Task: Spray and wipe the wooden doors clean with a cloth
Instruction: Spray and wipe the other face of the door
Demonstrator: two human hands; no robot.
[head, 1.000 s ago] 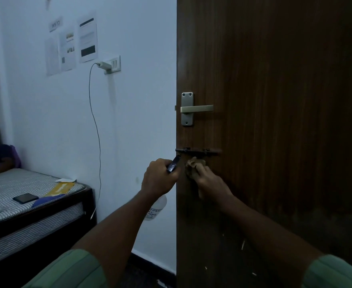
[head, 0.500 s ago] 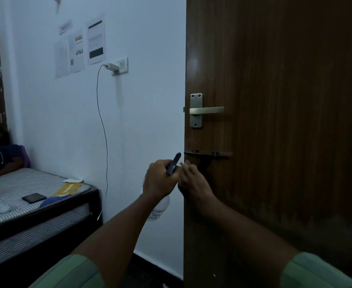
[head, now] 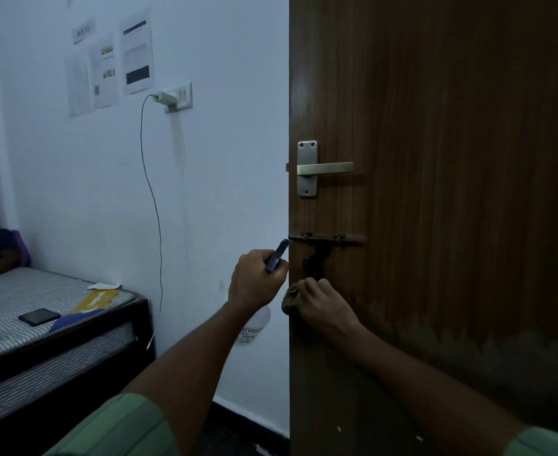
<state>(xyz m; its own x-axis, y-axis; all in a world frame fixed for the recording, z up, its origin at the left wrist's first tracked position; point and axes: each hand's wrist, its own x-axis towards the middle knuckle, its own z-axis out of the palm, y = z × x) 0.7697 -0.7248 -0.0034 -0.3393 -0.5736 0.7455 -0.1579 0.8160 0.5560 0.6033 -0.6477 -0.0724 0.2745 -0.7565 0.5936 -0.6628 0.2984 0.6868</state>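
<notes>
The two arms in green sleeves (head: 122, 426) are reaching forward to the wooden door (head: 452, 192). The left hand (head: 254, 284) is gripping the spray bottle (head: 252, 327) with curled fingers, just beside the door edge; the dark nozzle (head: 277, 256) is pointing up, and the white label is showing only some letters like "SPR", the rest is too blurred. The right hand (head: 320, 302) is pinching the brownish cloth (head: 290, 299) and pressing it on the door edge, below the dark sliding bolt (head: 327, 239). Half a second ago this hand was higher, right under the bolt, and the bolt's hanging latch was hidden. Farther up the metal handle (head: 323, 168) is staying level. On the wall, the papers (head: 113, 60) are carrying unreadable writing, and a charger (head: 164, 97) is sitting in the socket above the bed (head: 57, 324)
</notes>
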